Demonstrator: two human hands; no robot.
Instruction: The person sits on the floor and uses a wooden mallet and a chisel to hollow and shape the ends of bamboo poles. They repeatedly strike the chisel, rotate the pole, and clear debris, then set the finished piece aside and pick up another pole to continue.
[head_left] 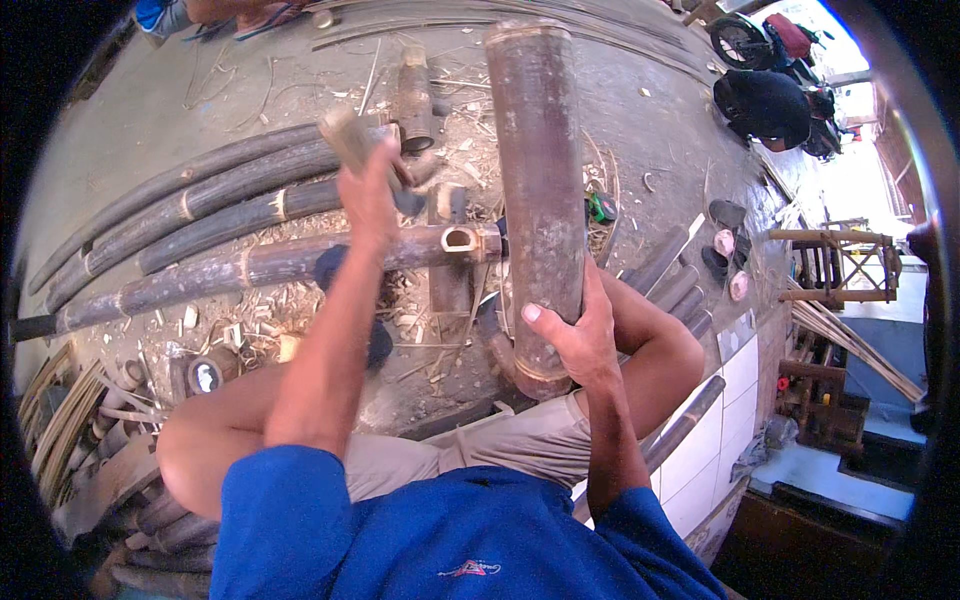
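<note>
My right hand (580, 335) is closed round the lower part of a thick brown bamboo section (540, 190), its thumb across the front. The section stands nearly upright between my bent legs. To its left, my left hand (368, 200) is raised and closed on a short, pale wooden block (347, 138), blurred by motion. Below that hand runs a long dark bamboo pole (330, 257), with a squarish hole cut near its right end. Whether the pole touches the upright section is hidden behind the latter.
More long bamboo poles (215, 190) lie at the left. A short bamboo tube (414, 100) stands farther back among pale wood chips. Sandals (727, 250) lie at the right, before a bamboo stool (835, 265). A motorbike (770, 45) is parked far right; another person's leg (215, 10) shows far left.
</note>
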